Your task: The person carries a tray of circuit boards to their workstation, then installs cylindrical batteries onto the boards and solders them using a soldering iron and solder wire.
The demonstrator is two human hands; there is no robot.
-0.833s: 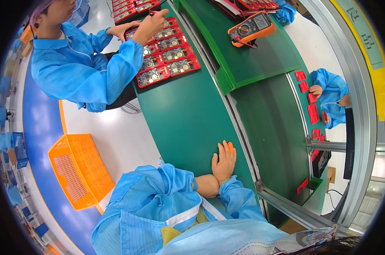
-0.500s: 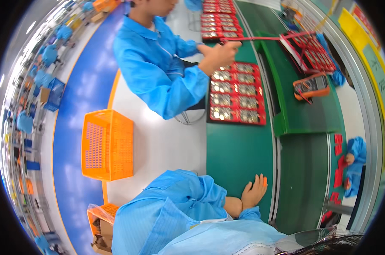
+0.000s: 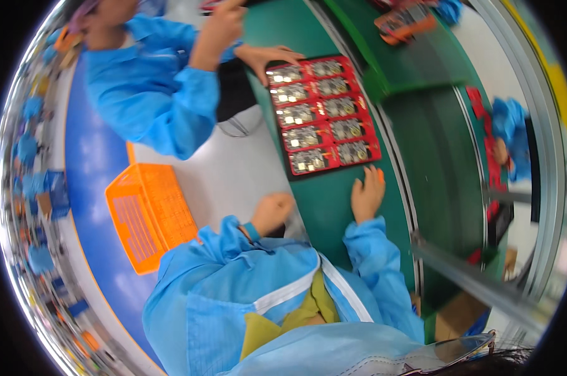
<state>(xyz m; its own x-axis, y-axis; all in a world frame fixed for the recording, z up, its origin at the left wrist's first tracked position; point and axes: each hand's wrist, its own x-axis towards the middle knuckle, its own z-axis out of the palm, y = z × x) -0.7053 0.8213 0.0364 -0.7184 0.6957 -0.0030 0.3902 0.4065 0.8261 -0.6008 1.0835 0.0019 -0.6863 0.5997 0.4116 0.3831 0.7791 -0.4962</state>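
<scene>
- Head view looks down on a green tabletop (image 3: 333, 207) with a white strip of tabletop at its left edge.
- The right hand (image 3: 366, 195) lies flat, palm down, on the green surface, fingers stretched out and a little apart; it holds nothing.
- Its fingertips (image 3: 380, 175) point toward a red tray (image 3: 321, 113) and end just short of the tray's near edge; I cannot tell whether they touch it.
- The left hand (image 3: 272, 210) is curled into a loose fist at the border between the white and green surfaces; whether anything sits inside it cannot be told.
- Both of the person's forearms are in light blue sleeves (image 3: 371, 250) that come up from the lower edge.
- The red tray lies on the green tabletop ahead of the right hand and holds two columns of small silvery parts (image 3: 308, 135), each in its own compartment.
- A co-worker in a blue coat (image 3: 152, 100) sits on the far left; one hand (image 3: 268, 56) rests at the far end of the tray, the other (image 3: 221, 28) is raised above it.
- An orange basket (image 3: 149, 216) stands on the floor to the left of the person, well apart from both hands.
- An orange handheld meter (image 3: 405, 25) lies on a raised green ledge at the far right.
- Another worker in blue (image 3: 509, 125) sits across the green conveyor belt (image 3: 440, 163), near a row of red pieces (image 3: 484, 144).
</scene>
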